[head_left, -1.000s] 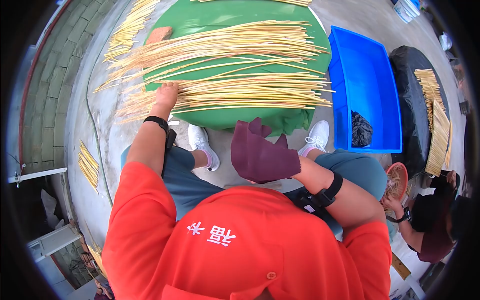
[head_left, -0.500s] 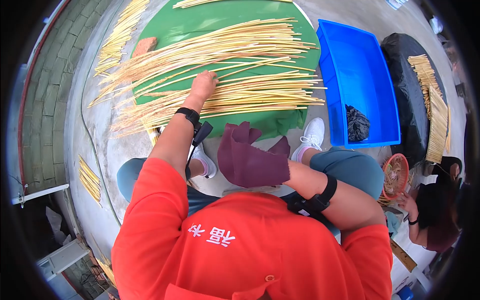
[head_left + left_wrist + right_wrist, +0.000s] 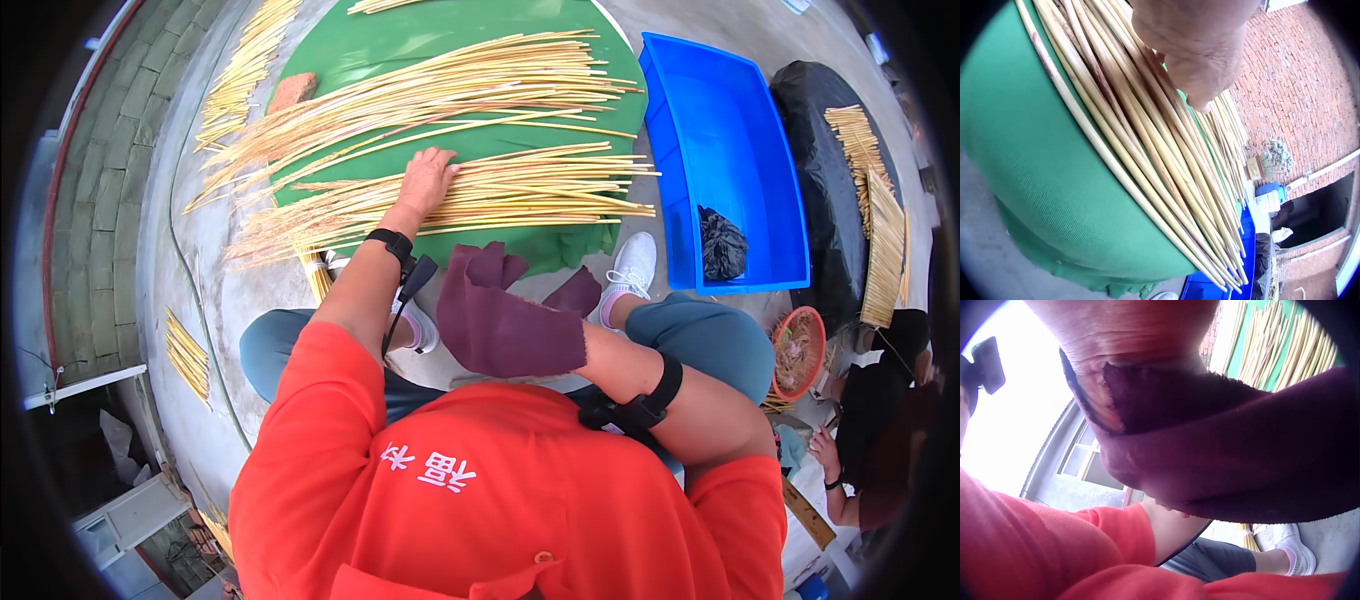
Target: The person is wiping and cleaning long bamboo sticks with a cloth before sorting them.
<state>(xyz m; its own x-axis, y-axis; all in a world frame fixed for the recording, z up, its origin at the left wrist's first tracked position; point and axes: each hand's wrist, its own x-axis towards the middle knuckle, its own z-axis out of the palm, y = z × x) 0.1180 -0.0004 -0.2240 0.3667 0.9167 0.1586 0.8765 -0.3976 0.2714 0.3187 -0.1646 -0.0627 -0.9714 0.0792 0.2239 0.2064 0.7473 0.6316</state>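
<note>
Long pale yellow stalks (image 3: 540,190) lie in bundles across a round table under a green cloth (image 3: 400,40). My bare left hand (image 3: 428,180) rests flat on the nearer bundle, fingers straight and spread. In the left wrist view the hand (image 3: 1200,50) presses down on the stalks (image 3: 1147,162) near the edge of the green cloth (image 3: 1022,156). My right hand (image 3: 505,320) wears a maroon cloth glove and hovers above my lap, short of the table, holding nothing. The right wrist view is filled by the glove (image 3: 1235,450).
A blue plastic tub (image 3: 725,130) with a black bag (image 3: 722,245) in it stands right of the table. A brick (image 3: 292,92) lies on the table's far left. Another person (image 3: 880,420) sits at the right by a basket (image 3: 797,350). More stalks (image 3: 185,355) lie on the floor.
My left hand has slid right along the nearer bundle, from its frayed left end towards the middle. The gloved right hand has stayed almost where it was.
</note>
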